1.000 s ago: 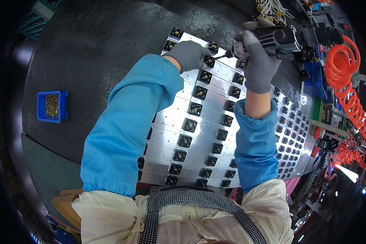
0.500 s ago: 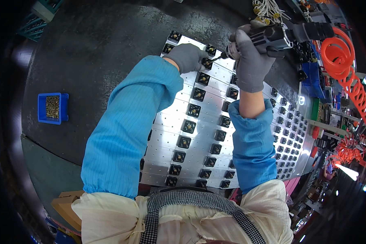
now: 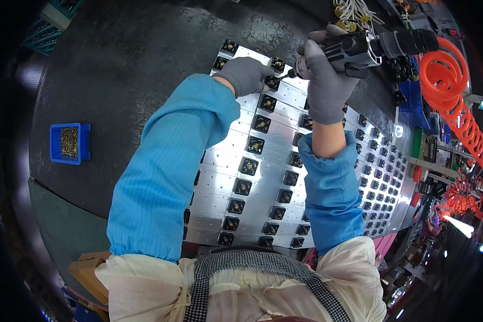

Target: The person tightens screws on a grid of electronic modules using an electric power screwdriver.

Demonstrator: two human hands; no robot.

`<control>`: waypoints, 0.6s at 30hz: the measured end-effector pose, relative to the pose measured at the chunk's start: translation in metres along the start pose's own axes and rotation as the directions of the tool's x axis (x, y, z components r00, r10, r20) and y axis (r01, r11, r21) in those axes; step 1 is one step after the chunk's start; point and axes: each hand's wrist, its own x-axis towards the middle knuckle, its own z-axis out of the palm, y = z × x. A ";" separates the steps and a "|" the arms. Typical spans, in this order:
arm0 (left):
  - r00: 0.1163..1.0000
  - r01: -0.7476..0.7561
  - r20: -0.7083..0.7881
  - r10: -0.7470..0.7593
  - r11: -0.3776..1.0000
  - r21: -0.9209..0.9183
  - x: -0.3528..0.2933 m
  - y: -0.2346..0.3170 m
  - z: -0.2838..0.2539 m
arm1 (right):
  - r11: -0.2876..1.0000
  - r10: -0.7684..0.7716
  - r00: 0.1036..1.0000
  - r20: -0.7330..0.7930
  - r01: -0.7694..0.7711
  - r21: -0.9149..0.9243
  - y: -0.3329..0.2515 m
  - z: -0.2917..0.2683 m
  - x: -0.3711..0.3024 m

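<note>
My right hand [image 3: 330, 88], in a grey glove, is wrapped round a black and grey air screwdriver [image 3: 354, 51]. Its thin bit points left and down to a small black square component [image 3: 272, 82] on a silver metal plate [image 3: 225, 161]. With curled, gloved fingers, my left hand [image 3: 244, 76] grips the left edge of that component; its fingertips are partly hidden. Rows of similar black components with brass-coloured centres, such as this component [image 3: 268, 102], sit along the plates.
A blue bin [image 3: 84, 142] of small brass-coloured screws stands on the dark table [image 3: 112, 91] at left. A coiled orange air hose [image 3: 445, 75] hangs at right, near blue bins [image 3: 413, 104]. White cords [image 3: 354, 13] lie at the far edge. A cardboard box [image 3: 88, 273] is at lower left.
My right hand and the screwdriver have shifted slightly left, and the bit sits closer to the component. My left hand stays nearly in place. The orange hose has swung a little.
</note>
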 end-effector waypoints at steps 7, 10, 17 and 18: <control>1.000 0.023 0.018 -0.024 1.000 0.007 0.000 -0.003 0.002 | 0.999 0.028 0.998 0.049 -0.030 0.040 0.005 0.000 0.005; 1.000 0.009 -0.006 -0.009 1.000 0.026 0.000 -0.002 0.003 | 0.999 0.021 0.999 0.041 -0.022 0.027 0.005 0.001 0.004; 1.000 0.022 -0.014 -0.022 0.999 0.033 -0.001 -0.001 0.004 | 0.998 0.019 0.999 0.047 -0.022 0.062 0.008 -0.001 0.005; 1.000 0.022 -0.019 -0.021 0.999 0.040 -0.001 0.000 0.003 | 0.998 0.019 0.999 0.046 -0.022 0.062 0.007 -0.001 0.005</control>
